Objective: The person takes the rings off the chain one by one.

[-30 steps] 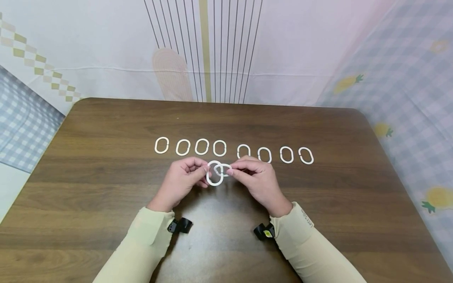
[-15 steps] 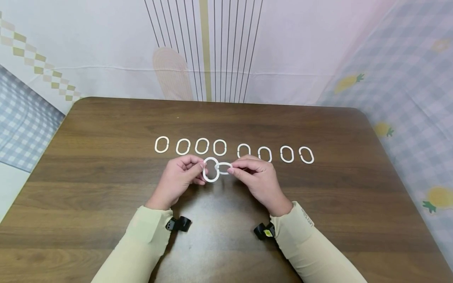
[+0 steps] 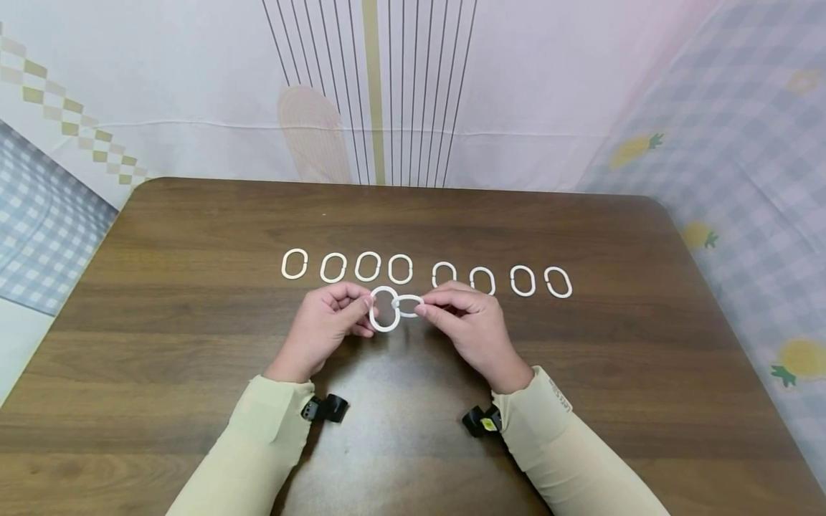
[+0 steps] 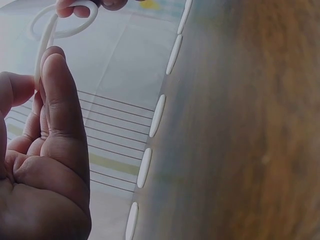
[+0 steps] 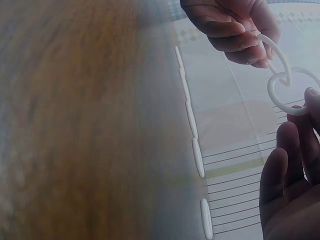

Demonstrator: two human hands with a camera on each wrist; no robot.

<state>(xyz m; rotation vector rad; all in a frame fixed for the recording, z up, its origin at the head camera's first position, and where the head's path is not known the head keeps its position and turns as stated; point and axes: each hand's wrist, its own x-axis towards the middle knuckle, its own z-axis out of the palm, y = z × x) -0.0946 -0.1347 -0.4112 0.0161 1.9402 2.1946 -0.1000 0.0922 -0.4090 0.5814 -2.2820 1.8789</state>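
Two white oval links with small splits hang hooked through each other between the hands, above the brown table (image 3: 413, 444). My left hand (image 3: 316, 330) pinches the left link (image 3: 385, 330) between thumb and fingers, its oval face turned toward the head camera. The right hand (image 3: 474, 326) pinches the far end of the right link (image 3: 411, 316), which lies flatter and crosswise. In the right wrist view the right link (image 5: 272, 95) passes through the left link (image 5: 283, 52), and the right hand's other fingers (image 5: 275, 172) stand extended.
Several more white oval links lie in a row beyond the hands, from the leftmost link (image 3: 285, 266) to the rightmost link (image 3: 569, 290). Two of them are partly covered by the right hand. A patterned cloth (image 3: 529, 93) hangs behind the table's back edge.
My left hand has drawn slightly left and back with its link, so the two links overlap less and meet only at their ends. The right hand stays put. Little differs over the last half second.
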